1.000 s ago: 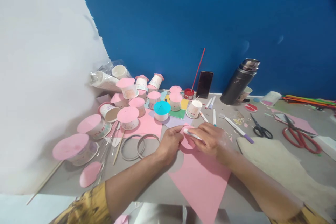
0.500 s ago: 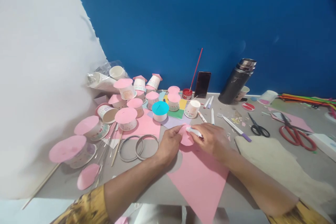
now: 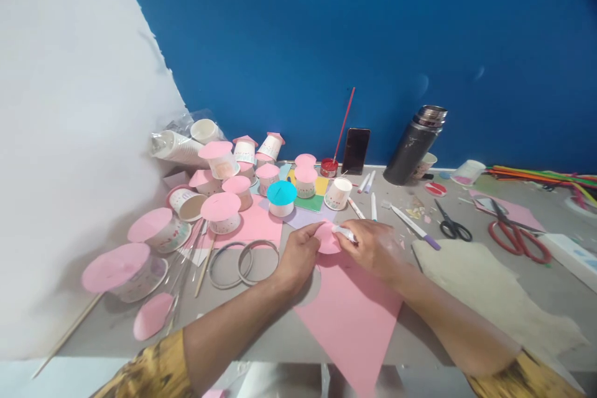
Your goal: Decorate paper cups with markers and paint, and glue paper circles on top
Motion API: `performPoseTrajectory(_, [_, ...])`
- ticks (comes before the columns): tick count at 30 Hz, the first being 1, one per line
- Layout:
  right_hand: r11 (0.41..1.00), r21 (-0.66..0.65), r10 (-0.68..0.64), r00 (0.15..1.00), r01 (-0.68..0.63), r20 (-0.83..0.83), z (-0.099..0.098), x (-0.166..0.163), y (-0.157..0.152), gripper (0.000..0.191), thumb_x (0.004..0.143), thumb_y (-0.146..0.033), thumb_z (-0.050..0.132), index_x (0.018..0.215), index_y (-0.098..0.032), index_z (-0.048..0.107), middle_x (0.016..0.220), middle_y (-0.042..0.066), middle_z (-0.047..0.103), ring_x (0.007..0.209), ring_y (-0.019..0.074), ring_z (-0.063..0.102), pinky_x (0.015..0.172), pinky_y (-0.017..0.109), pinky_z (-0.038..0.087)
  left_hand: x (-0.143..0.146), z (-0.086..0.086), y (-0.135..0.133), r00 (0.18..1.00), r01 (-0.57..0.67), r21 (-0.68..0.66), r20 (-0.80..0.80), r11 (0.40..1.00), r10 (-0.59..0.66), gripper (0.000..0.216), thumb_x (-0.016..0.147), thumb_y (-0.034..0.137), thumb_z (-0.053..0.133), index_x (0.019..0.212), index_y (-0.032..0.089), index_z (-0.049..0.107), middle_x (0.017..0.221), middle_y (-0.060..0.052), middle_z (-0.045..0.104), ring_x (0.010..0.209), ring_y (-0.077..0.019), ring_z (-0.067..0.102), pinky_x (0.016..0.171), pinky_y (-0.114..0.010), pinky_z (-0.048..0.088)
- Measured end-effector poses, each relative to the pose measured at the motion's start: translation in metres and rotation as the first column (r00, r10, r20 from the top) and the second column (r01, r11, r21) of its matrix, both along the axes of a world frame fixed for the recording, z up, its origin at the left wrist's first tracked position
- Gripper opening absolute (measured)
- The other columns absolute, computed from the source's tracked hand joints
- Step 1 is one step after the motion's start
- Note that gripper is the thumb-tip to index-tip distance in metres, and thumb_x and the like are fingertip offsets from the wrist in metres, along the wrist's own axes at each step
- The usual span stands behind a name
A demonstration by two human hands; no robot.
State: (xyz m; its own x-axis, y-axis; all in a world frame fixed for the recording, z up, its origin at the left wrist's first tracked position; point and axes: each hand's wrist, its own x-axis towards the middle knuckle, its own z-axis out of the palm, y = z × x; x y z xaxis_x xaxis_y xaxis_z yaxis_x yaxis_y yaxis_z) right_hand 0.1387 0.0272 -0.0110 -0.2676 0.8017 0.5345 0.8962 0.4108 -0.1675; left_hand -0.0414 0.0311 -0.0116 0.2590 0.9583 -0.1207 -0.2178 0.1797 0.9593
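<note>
My left hand (image 3: 298, 256) pinches the left edge of a pink paper disc (image 3: 329, 242) between thumb and fingers. In my right hand (image 3: 373, 250) is a small white tube (image 3: 345, 234), seemingly a glue tube, its tip against the disc near the upper middle. Both hands are just above a pink paper sheet (image 3: 357, 317) with a round piece cut from its left side; it hangs over the table's front edge. Beyond them stand an uncovered white paper cup (image 3: 338, 194) and a cup topped with a blue paper cone (image 3: 282, 193).
Several pink-topped paper cups (image 3: 221, 214) crowd the left. Two grey rings (image 3: 230, 266) lie by my left forearm. Black scissors (image 3: 454, 224), red-handled scissors (image 3: 517, 239), a purple-capped marker (image 3: 415, 227) and a beige cloth (image 3: 485, 286) are to the right. A dark flask (image 3: 413, 149) and phone (image 3: 356, 150) stand behind.
The view has shifted slightly, so most things appear a little further left. Both hands keep their hold on the disc and the tube, and the tube's tip stays at the disc.
</note>
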Motion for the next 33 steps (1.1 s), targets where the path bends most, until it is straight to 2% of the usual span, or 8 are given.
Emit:
performPoseTrajectory(6, [0.973, -0.077, -0.230, 0.895, 0.218, -0.382, 0.009, 0.019, 0.014, 0.029, 0.089, -0.047, 0.064, 0.093, -0.023, 0.080, 0.067, 0.003, 0.074, 0.058, 0.0201, 0.064, 0.058, 0.029, 0.041, -0.001, -0.005, 0.008, 0.990, -0.010, -0.186, 0.134, 0.983, 0.036, 0.040, 0.063, 0.008, 0.060, 0.099, 0.012, 0.077, 0.080, -0.006, 0.074, 0.070, -0.0175, 0.065, 0.063, -0.027, 0.051])
performPoseTrajectory(10, [0.962, -0.188, -0.268, 0.807, 0.198, -0.526, 0.013, 0.030, 0.023, 0.037, 0.087, -0.054, 0.064, 0.095, -0.022, 0.080, 0.070, 0.003, 0.075, 0.061, 0.0203, 0.063, 0.060, 0.030, 0.043, -0.003, -0.005, 0.012, 0.981, -0.004, -0.270, 0.188, 0.963, 0.056, 0.037, 0.059, 0.006, 0.061, 0.093, 0.012, 0.075, 0.083, -0.008, 0.075, 0.071, -0.0171, 0.067, 0.067, -0.028, 0.055])
performPoseTrajectory(13, [0.956, -0.225, -0.284, 0.779, 0.187, -0.559, 0.011, 0.036, 0.030, 0.040, 0.085, -0.055, 0.063, 0.093, -0.020, 0.080, 0.073, 0.005, 0.075, 0.064, 0.0218, 0.064, 0.061, 0.031, 0.043, -0.003, -0.004, 0.013, 0.993, -0.001, -0.168, 0.114, 0.986, 0.020, 0.031, 0.060, 0.009, 0.061, 0.088, 0.014, 0.074, 0.085, -0.008, 0.076, 0.073, -0.0173, 0.068, 0.068, -0.028, 0.054])
performPoseTrajectory(17, [0.951, -0.237, -0.304, 0.743, 0.198, -0.596, 0.009, 0.043, 0.038, 0.041, 0.083, -0.056, 0.063, 0.094, -0.020, 0.080, 0.077, 0.008, 0.077, 0.069, 0.0245, 0.067, 0.066, 0.033, 0.044, -0.005, 0.002, 0.017, 0.999, 0.012, 0.044, -0.034, 0.999, -0.010, 0.025, 0.071, 0.021, 0.066, 0.095, 0.018, 0.074, 0.111, -0.011, 0.077, 0.108, -0.0256, 0.071, 0.096, -0.037, 0.054])
performPoseTrajectory(22, [0.957, -0.210, -0.290, 0.693, 0.200, -0.660, 0.008, 0.052, 0.045, 0.040, 0.079, -0.055, 0.066, 0.094, -0.020, 0.078, 0.074, 0.007, 0.075, 0.071, 0.0258, 0.066, 0.068, 0.034, 0.044, 0.001, 0.010, 0.046, 0.943, -0.031, 0.269, -0.310, 0.963, 0.117, 0.048, 0.071, 0.024, 0.077, 0.117, 0.019, 0.066, 0.136, -0.015, 0.067, 0.133, -0.0324, 0.058, 0.112, -0.046, 0.044])
performPoseTrajectory(24, [0.963, -0.195, -0.268, 0.668, 0.184, -0.694, 0.008, 0.054, 0.048, 0.037, 0.077, -0.054, 0.068, 0.090, -0.020, 0.076, 0.076, 0.007, 0.075, 0.073, 0.0254, 0.066, 0.070, 0.033, 0.046, 0.012, 0.012, 0.065, 0.872, -0.039, 0.369, -0.442, 0.929, 0.212, 0.062, 0.070, 0.025, 0.079, 0.128, 0.019, 0.059, 0.145, -0.017, 0.060, 0.138, -0.0337, 0.054, 0.112, -0.047, 0.042])
performPoseTrajectory(27, [0.975, -0.171, -0.222, 0.632, 0.142, -0.743, 0.008, 0.057, 0.052, 0.035, 0.076, -0.053, 0.066, 0.085, -0.020, 0.073, 0.076, 0.006, 0.075, 0.071, 0.0238, 0.066, 0.069, 0.033, 0.048, 0.034, 0.012, 0.093, 0.833, -0.014, 0.419, -0.498, 0.908, 0.242, 0.069, 0.061, 0.025, 0.087, 0.124, 0.017, 0.059, 0.138, -0.018, 0.063, 0.132, -0.0361, 0.056, 0.107, -0.046, 0.045])
performPoseTrajectory(33, [0.991, -0.090, -0.133, 0.596, 0.101, -0.792, 0.010, 0.065, 0.060, 0.038, 0.077, -0.055, 0.062, 0.079, -0.018, 0.070, 0.066, 0.005, 0.070, 0.064, 0.0223, 0.062, 0.063, 0.032, 0.048, 0.060, 0.006, 0.123, 0.801, 0.054, 0.485, -0.543, 0.873, 0.253, 0.043, 0.064, 0.021, 0.079, 0.104, 0.015, 0.065, 0.100, -0.008, 0.072, 0.097, -0.0264, 0.067, 0.087, -0.038, 0.051])
